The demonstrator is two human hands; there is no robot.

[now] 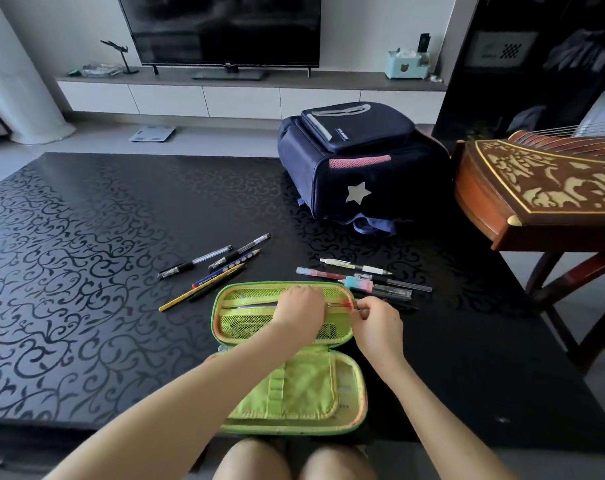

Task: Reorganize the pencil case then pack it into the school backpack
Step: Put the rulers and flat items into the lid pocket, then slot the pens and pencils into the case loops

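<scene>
Green fabric is what I see first: the pencil case lies open flat on the near edge of the black patterned table, directly in front of the person. Its far half shows a mesh pocket, and its near half shows cloth pockets with loops.

The left hand rests on the mesh pocket of the far half, with the fingers bent downward. From my view I cannot tell if it holds anything under them. The right hand is at the right end of the same half. Its thumb and forefinger pinch something small there, probably the zip pull, but it is too small for me to be sure.

Outside the case, one group of pens and pencils lies on the table just beyond its left corner, all slanted. A second group of pens lies just beyond its right corner, almost parallel with the case edge.

The dark blue backpack lies farther back on the table, to the right of the middle and well apart from the case. It has a white star on the side. Beside it on the right stands a wooden string instrument. A television is at the far wall.
</scene>
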